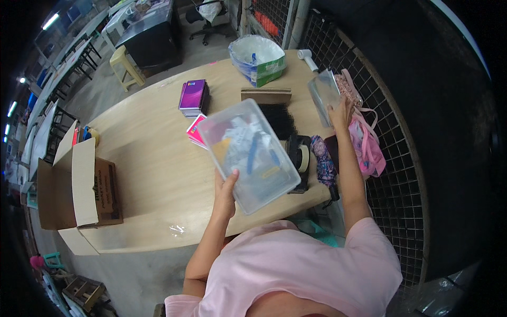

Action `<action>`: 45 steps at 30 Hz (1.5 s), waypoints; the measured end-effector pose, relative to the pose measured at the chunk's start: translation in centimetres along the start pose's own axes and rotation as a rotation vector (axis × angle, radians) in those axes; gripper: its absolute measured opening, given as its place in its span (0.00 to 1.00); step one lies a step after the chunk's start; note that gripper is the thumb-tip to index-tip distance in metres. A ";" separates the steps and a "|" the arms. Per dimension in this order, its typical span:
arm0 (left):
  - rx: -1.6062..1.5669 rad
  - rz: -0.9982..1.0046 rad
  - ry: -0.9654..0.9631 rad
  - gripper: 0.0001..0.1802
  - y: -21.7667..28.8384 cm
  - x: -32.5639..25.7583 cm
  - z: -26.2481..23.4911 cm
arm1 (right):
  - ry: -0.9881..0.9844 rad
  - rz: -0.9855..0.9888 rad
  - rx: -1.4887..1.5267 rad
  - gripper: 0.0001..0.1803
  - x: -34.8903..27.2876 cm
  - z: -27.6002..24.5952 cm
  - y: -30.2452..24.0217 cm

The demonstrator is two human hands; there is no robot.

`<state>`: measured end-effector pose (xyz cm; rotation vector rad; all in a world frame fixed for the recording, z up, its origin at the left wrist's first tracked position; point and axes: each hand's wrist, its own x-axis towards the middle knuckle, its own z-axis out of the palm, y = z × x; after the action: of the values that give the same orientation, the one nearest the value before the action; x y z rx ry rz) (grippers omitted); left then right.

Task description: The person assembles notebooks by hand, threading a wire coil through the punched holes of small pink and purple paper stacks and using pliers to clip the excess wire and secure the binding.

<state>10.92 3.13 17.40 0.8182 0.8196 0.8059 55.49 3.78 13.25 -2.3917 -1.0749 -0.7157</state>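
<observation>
My left hand (225,194) grips the near left edge of a translucent plastic box (264,187), thumb on top, held tilted above the table. White, blue and yellow items show blurrily in it. My right hand (342,112) reaches to the table's far right, fingers closed on the edge of a flat, clear plastic piece that looks like a lid (320,94). Beyond that hand lie a beige bag (348,84) and a pink bag (367,145). Partly behind the box are a black-bristled brush (279,119) and a black tape dispenser (303,158).
Purple booklets (194,96) and pink booklets (196,129) are stacked mid-table. An open cardboard box (84,195) stands left, a bag-lined bin (257,61) at the back. A folded umbrella (323,161) and white handheld fan (307,59) lie right, beside wire mesh (391,137).
</observation>
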 end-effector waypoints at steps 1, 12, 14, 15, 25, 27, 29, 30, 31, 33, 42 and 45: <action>-0.003 0.006 0.006 0.41 0.3 0.5 1.3 | -0.166 0.134 -0.026 0.35 1.8 1.2 0.4; 0.116 -0.235 -0.280 0.45 -3.3 16.0 14.1 | -0.207 0.217 0.052 0.13 3.7 -6.0 6.2; 0.109 -0.253 -0.310 0.46 -6.2 20.7 15.6 | -0.101 0.210 0.220 0.10 1.7 -13.8 4.1; 0.166 -0.210 -0.271 0.45 -8.0 22.8 17.4 | -0.069 0.226 0.260 0.09 0.3 -15.8 6.8; 0.590 -0.092 -0.087 0.50 -18.6 37.0 25.0 | -0.067 0.402 0.493 0.05 -6.6 -27.4 8.6; 0.751 -0.192 -0.198 0.49 -18.5 37.7 23.5 | -0.214 0.516 0.631 0.08 -5.9 -26.8 7.0; 0.495 -0.292 -0.368 0.47 -17.8 36.9 21.6 | -0.192 0.450 0.952 0.16 -5.3 -24.3 5.1; 0.498 -0.308 -0.392 0.47 -17.5 35.3 22.1 | -0.215 0.450 0.931 0.20 -4.9 -22.8 5.1; 0.482 -0.352 -0.423 0.46 -16.9 32.4 23.9 | -0.211 0.455 0.920 0.23 -4.9 -20.9 6.2; 0.402 -0.333 -0.460 0.41 -14.1 30.7 21.3 | -0.238 0.348 1.008 0.26 -3.0 -16.1 5.7; 0.343 0.025 -0.179 0.26 -1.2 16.0 3.0 | -0.353 0.410 1.413 0.22 5.6 4.6 5.7; 0.335 0.005 -0.035 0.25 -0.5 12.3 -1.2 | -0.364 0.345 1.154 0.19 5.4 10.9 10.4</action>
<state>15.48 13.66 12.79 1.1276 0.9352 0.6645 69.64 6.54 6.34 -1.5891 -0.8042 0.4177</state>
